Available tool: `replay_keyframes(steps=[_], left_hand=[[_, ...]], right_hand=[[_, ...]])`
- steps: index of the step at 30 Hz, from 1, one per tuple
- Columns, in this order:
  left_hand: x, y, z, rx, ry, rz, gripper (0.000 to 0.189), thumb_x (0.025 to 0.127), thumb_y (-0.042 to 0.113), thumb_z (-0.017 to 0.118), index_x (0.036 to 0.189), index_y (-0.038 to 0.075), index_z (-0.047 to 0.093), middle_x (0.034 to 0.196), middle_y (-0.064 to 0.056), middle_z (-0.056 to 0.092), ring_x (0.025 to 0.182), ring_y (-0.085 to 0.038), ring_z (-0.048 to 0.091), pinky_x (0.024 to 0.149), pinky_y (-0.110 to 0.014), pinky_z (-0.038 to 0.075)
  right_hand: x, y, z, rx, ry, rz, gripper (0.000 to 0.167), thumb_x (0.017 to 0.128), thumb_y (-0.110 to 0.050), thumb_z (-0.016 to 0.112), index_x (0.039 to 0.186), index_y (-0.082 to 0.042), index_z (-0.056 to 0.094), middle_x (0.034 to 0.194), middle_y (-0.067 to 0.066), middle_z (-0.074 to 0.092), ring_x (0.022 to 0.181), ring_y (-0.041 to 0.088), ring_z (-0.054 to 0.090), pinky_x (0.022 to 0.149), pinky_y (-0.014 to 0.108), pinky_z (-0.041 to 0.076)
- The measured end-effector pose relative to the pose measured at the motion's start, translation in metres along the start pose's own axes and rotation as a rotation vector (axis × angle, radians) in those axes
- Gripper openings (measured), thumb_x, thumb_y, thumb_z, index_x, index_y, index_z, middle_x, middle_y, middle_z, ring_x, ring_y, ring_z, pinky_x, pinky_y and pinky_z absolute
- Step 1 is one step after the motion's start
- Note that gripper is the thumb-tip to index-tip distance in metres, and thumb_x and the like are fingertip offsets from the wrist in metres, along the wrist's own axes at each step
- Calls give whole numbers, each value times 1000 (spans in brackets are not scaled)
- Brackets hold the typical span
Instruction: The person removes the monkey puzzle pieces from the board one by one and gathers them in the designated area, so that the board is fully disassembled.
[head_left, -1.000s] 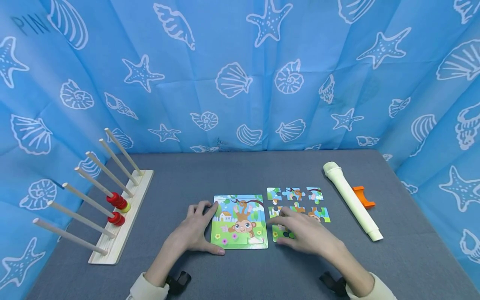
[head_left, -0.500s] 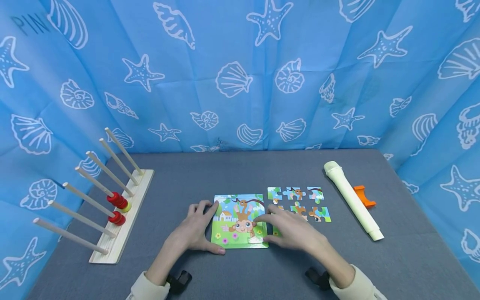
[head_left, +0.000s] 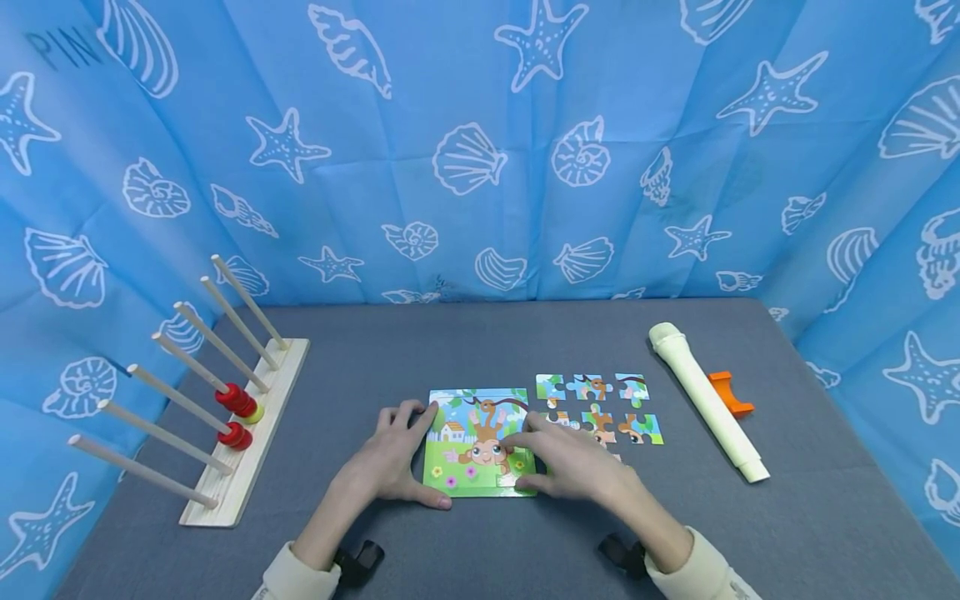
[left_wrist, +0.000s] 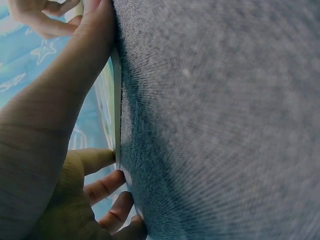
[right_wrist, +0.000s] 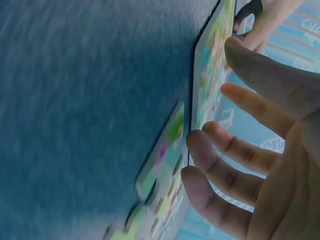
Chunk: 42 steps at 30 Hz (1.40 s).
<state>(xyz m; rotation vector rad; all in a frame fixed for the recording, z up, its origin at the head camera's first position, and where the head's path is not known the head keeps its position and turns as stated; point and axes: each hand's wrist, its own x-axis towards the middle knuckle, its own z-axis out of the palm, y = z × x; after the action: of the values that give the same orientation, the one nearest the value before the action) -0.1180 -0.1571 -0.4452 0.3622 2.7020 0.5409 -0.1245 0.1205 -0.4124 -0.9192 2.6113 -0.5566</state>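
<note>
A square jigsaw board (head_left: 457, 479), printed with a monkey, a house and flowers, lies flat on the table. My left hand (head_left: 382, 467) holds it at the left, index fingertip at the left edge and thumb along the front edge. The right hand (head_left: 581, 462) hovers low over the board's right side, thumb and index finger apart near the lower right corner. In the right wrist view, nothing shows between that hand's spread, slightly bent fingers. Right of the board lie several loose jigsaw pieces (head_left: 632, 387) in rows. The right hand hides some; one with a pink flower (right_wrist: 160, 155) shows in the right wrist view.
A wooden rack (head_left: 247, 475) with several slanting pegs stands at the left, with red and yellow rings (head_left: 238, 402) on two pegs. At the right lie a pale toy microphone (head_left: 705, 396) and an orange curved piece (head_left: 731, 396). A blue shell-print curtain (head_left: 480, 225) hangs behind.
My right hand has moved left from the loose pieces to over the board's right side, uncovering some pieces. The left hand and the board have stayed where they were.
</note>
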Motion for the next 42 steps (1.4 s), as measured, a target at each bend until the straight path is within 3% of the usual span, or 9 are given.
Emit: replay_keyframes(steps=[5, 13, 32, 42], left_hand=[[0, -1, 0, -2, -1, 3, 131, 60, 69, 90, 163, 14, 29, 159, -13, 31, 142, -41, 30, 101, -58, 50], [0, -1, 1, -1, 6, 11, 132, 60, 69, 90, 163, 14, 29, 159, -12, 31, 141, -41, 30, 100, -58, 50], [-1, 0, 0, -6, 12, 7, 132, 59, 69, 90, 162, 14, 30, 158, -13, 31, 141, -42, 31, 100, -58, 50], [-1, 0, 0, -7, 6, 4, 132, 60, 68, 90, 163, 14, 29, 159, -13, 31, 141, -42, 30, 101, -58, 50]], right_hand=[[3, -5, 5, -10, -43, -15, 56, 82, -31, 87, 133, -17, 69, 101, 0, 52, 67, 8, 40, 53, 22, 32], [3, -9, 8, -8, -70, 11, 57, 80, -22, 88, 133, -18, 68, 103, 0, 50, 69, 10, 43, 55, 22, 35], [4, -11, 8, -11, -33, 16, 56, 77, -22, 91, 129, -18, 70, 95, -3, 49, 67, 9, 41, 51, 22, 32], [3, -14, 6, -23, -16, 21, 52, 80, -19, 89, 128, -19, 71, 98, -1, 53, 68, 10, 43, 52, 23, 34]])
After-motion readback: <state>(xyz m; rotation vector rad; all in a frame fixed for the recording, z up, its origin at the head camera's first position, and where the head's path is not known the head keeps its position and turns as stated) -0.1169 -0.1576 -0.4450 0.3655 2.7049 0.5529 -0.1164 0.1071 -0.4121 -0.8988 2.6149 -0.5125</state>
